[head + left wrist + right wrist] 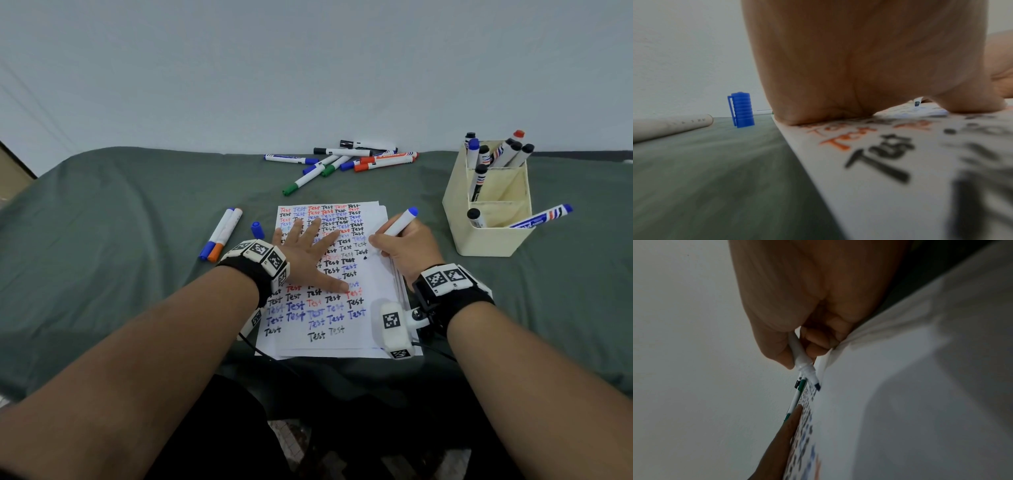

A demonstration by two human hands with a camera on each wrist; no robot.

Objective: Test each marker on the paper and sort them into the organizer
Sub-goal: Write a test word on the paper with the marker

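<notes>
Right hand [407,248] pinching uncapped blue marker [399,222] low on barrel, tip at paper [376,301]. Left hand [305,248] flat, fingers spread, pinning sheet. Blue cap [257,230] loose beside paper. Marker light, rigid, smooth: grip near tip. Organizer [486,236], three compartments. Two markers [222,233] left; pile [342,161] roughly ten.

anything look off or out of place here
One blue-ended marker lies tilted across the organizer's front rim, sticking out sideways instead of standing inside like the rest. A loose blue cap stands on the cloth beside the paper.
</notes>
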